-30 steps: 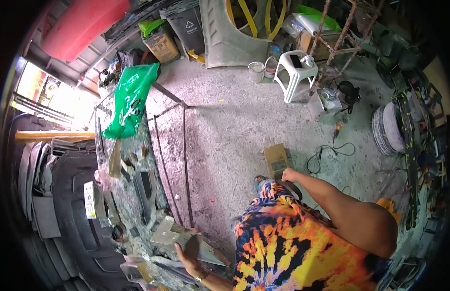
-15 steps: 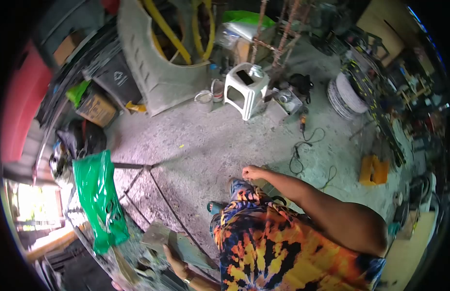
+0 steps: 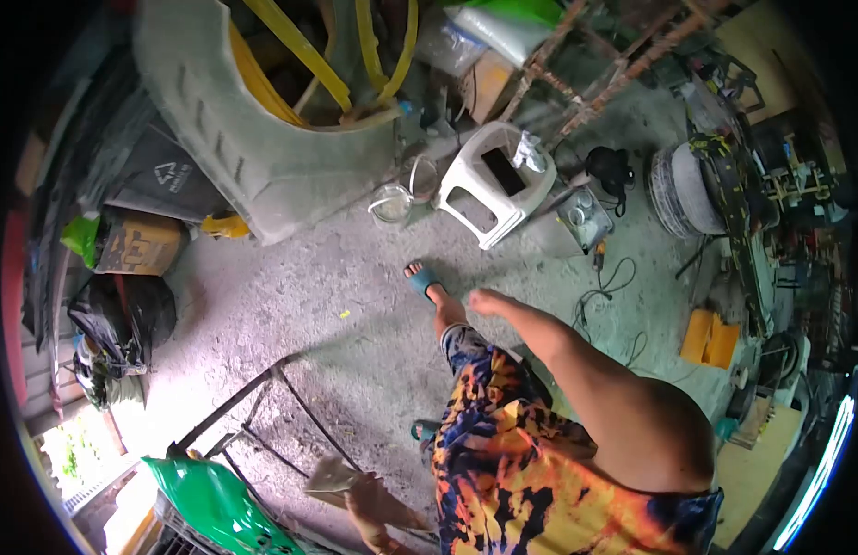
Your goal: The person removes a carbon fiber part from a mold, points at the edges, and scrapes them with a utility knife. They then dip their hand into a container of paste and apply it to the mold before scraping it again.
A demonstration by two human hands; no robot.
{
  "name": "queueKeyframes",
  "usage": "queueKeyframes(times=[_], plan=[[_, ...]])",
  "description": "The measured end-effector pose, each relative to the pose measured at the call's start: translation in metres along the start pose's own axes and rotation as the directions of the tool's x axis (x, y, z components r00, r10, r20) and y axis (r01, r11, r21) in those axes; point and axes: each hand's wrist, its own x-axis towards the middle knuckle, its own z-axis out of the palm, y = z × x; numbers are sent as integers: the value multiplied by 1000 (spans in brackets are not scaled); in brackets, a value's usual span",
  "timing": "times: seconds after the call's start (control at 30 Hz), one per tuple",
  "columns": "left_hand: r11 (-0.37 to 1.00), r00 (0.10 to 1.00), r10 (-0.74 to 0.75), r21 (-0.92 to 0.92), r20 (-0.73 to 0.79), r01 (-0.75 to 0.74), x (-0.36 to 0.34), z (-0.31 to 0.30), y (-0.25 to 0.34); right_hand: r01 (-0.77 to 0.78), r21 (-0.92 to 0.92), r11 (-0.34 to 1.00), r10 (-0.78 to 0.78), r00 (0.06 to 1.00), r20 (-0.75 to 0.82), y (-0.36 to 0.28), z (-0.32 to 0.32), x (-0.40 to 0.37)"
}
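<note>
At the bottom, my left hand [image 3: 366, 499] grips a flat grey-brown piece [image 3: 333, 479], whose far end sticks out past the fingers. Its lower part is hidden by the hand and forearm. My right hand [image 3: 485, 302] hangs in front of my body over the concrete floor, its fingers curled in and slightly blurred; no object shows in it. Just beyond it are my sandalled foot [image 3: 423, 277] and a white plastic stool [image 3: 466, 180] bearing a dark phone [image 3: 503, 172].
A green plastic bag [image 3: 216, 509] and a thin metal frame [image 3: 230, 404] are at lower left. A large grey panel [image 3: 290, 176] leans ahead. Clear tubs [image 3: 390, 205], a metal box [image 3: 577, 222], a cable [image 3: 595, 296] and an orange box [image 3: 709, 339] are on the floor.
The view has shifted forward, and one foot has stepped toward the stool. My left hand has moved right and down in the view, still with the grey-brown piece. The right hand stays curled.
</note>
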Motion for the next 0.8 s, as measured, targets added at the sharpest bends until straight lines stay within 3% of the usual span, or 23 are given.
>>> queueKeyframes(times=[0.07, 0.1, 0.13, 0.2, 0.23, 0.4, 0.47, 0.53, 0.57, 0.6, 0.63, 0.67, 0.7, 0.73, 0.8], plan=[[980, 967, -198, 31, 162, 195, 26, 22, 9, 181, -89, 980, -180, 984, 17, -6, -19, 74], [972, 964, -227, -26, 139, 233, 38, 48, 15, 23, 174, 984, -24, 1000, 5, -26, -45, 96], [961, 960, -257, -77, 116, 266, 49, 71, 23, -136, 426, 894, 137, 990, 29, -52, -72, 113], [949, 950, -308, -55, 58, 311, 73, 103, 30, -166, 260, 951, 173, 985, -6, -81, -105, 159], [939, 939, -342, -28, 24, 343, 90, 122, 36, -189, 265, 946, 188, 982, 27, -77, -112, 205], [887, 889, -454, 58, -69, 457, 113, 156, 27, -225, 0, 974, 225, 972, -67, -69, -111, 319], [866, 868, -485, 85, -101, 494, 114, 166, 19, -186, 42, 982, 190, 970, -153, -54, -94, 363], [847, 851, -508, 101, -132, 522, 113, 169, 12, -19, -9, 1000, 13, 902, -431, -24, -54, 403], [844, 846, -512, 95, -153, 528, 110, 169, 9, -77, -8, 997, 70, 937, -342, -37, -70, 407], [844, 842, -510, 85, -177, 530, 105, 170, 4, -367, 139, 920, 368, 930, 24, -54, -92, 411], [845, 836, -510, 65, -205, 531, 98, 170, -3, -289, 139, 947, 284, 957, 50, -52, -86, 415], [844, 831, -513, 50, -214, 534, 92, 172, -10, -208, 74, 975, 212, 976, -42, -5, -41, 445], [842, 827, -519, 38, -214, 538, 86, 171, -15, -161, 199, 967, 144, 985, 98, 17, -36, 455], [839, 823, -526, 26, -214, 544, 78, 173, -22, -62, 130, 990, 48, 993, 108, 89, 12, 493], [801, 782, -584, 2, -218, 599, 72, 176, -16, 21, 53, 998, -27, 994, 104, 83, 0, 489]])
